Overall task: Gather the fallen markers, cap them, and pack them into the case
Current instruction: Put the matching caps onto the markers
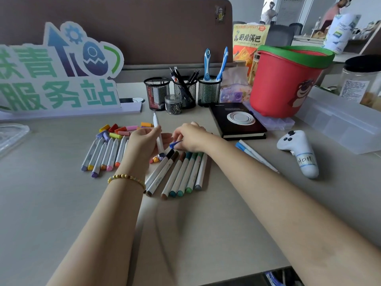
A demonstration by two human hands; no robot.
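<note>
A white marker [158, 135] is held upright in the grip of the left hand [144, 141]. A blue cap [174, 144] is pinched by the right hand [190, 137]. Capped markers [181, 174] and loose caps [121, 130] are spread below on the surface [61, 203].

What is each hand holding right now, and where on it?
The left hand grips a white marker around the middle of its barrel, tip pointing up. The right hand pinches a small blue cap at one end between its fingertips.
</note>
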